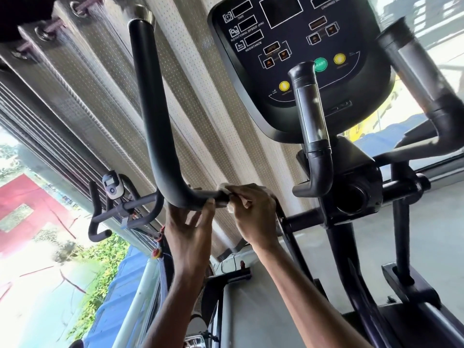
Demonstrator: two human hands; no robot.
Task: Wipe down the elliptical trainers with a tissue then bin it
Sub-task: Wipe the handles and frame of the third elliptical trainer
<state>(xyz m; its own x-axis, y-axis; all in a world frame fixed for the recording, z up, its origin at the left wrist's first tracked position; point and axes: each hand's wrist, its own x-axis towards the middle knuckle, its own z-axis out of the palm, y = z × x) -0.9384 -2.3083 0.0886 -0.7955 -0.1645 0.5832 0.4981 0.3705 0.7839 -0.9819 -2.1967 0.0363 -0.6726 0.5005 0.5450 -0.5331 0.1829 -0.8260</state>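
Wiping is under way. Below-left of the console (pixel 301 79), the right hand (pixel 253 212) has its grip clamped on the tissue (pixel 226 190) around the handlebar (pixel 150 96). The left hand (pixel 190 227) grips that bar alongside. The other handles and binning seem left to do.

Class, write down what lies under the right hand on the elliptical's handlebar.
A white tissue, edges peeking out, gripped by the right hand around the black handlebar. The bar beneath is covered.

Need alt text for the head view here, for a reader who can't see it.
The right hand wraps a white tissue round a black handlebar of an elliptical trainer, while the left hand holds the bar beside it. The dark console sits above.
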